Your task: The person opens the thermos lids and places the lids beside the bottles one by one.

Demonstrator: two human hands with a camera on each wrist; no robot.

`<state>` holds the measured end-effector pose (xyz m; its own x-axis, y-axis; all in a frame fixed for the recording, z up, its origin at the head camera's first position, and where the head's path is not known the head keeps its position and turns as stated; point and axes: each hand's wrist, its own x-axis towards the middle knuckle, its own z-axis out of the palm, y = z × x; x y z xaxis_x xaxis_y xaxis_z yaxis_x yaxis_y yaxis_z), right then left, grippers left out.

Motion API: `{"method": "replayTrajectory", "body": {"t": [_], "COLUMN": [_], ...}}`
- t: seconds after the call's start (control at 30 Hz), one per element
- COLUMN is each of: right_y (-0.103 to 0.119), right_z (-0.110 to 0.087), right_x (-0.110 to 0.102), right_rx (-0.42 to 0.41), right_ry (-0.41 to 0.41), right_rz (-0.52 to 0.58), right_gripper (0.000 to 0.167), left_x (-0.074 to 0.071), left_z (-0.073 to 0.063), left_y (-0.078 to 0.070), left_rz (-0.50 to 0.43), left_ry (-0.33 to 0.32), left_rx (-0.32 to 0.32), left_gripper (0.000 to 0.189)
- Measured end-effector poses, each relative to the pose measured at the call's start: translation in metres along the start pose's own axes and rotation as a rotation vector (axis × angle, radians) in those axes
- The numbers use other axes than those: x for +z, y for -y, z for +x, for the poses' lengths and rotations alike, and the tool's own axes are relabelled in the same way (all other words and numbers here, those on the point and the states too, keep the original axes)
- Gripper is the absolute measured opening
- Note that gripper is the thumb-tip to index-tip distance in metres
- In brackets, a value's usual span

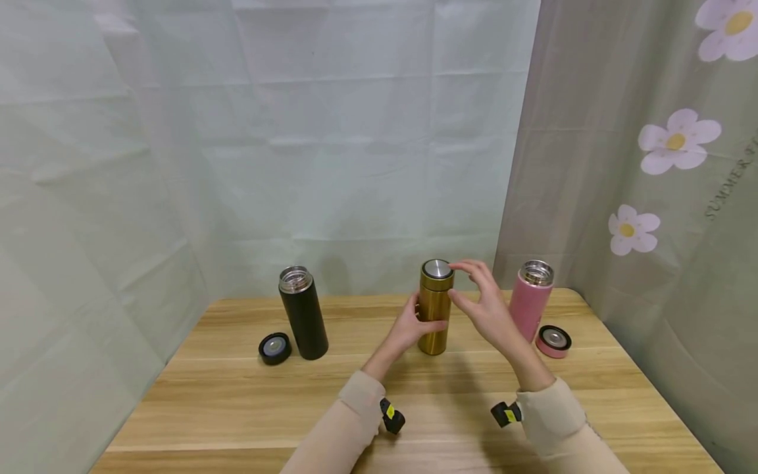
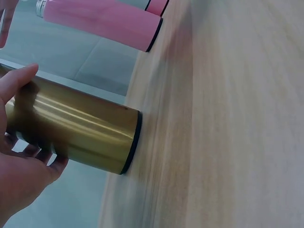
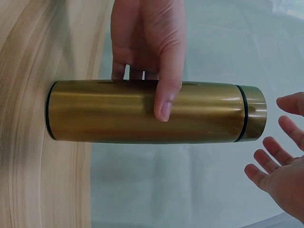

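A gold thermos flask (image 1: 435,304) stands upright on the wooden table with its silver-topped lid (image 1: 437,268) on. My left hand (image 1: 408,327) grips the body of the flask from the left, its thumb across the front, as the right wrist view also shows. Beside the lid is my right hand (image 1: 487,304), fingers spread and thumb apart from them. In the right wrist view its fingertips (image 3: 287,102) are just off the end of the gold lid (image 3: 257,114), holding nothing.
To the left stands a black flask (image 1: 304,322) without its lid, and its black lid (image 1: 275,348) lies beside it. On the right is an uncapped pink flask (image 1: 528,299), partly behind my right arm, with its pink lid (image 1: 553,342) next to it. A curtain (image 1: 355,164) hangs behind the table.
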<state>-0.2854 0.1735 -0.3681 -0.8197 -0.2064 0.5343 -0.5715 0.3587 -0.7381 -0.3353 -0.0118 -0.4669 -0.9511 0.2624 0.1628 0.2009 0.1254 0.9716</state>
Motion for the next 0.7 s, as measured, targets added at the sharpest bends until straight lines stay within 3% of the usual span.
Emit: {"method": "replayTrajectory", "body": {"t": [0.7], "right_y": [0.01], "right_z": [0.001], "right_x": [0.002], "right_rx": [0.004], "right_ry": [0.005], "right_rz": [0.025], "right_gripper": [0.045], "left_x": [-0.006], "left_z": [-0.01], "left_y": [-0.009], "left_rz": [0.042], "left_ry": [-0.06], "left_rx": [0.018], "left_gripper": [0.083]}}
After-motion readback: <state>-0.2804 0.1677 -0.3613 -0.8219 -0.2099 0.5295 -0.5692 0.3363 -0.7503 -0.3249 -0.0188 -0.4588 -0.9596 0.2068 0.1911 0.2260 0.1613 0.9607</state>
